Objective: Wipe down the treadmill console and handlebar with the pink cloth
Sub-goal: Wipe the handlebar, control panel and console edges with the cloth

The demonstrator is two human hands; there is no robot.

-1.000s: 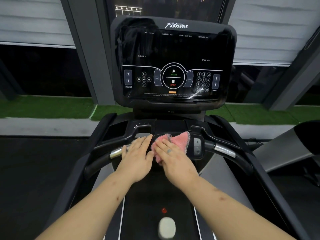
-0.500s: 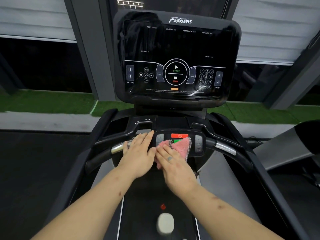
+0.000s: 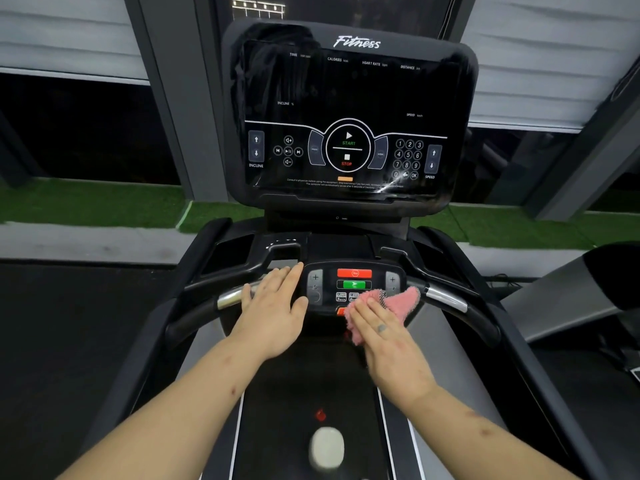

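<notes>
The cloth (image 3: pixel 398 301) was pressed by the flat right hand (image 3: pixel 386 341) on the panel's (image 3: pixel 329 287) right side. The left hand (image 3: pixel 273 306) was laid flat, empty, on the handlebar (image 3: pixel 446 299), whose left-right axis continued just right of the cloth.

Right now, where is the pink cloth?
Head view, right of centre: the pink cloth lies on the lower right corner of the button panel, pressed under the right hand, just left of the right chrome grip.
</notes>
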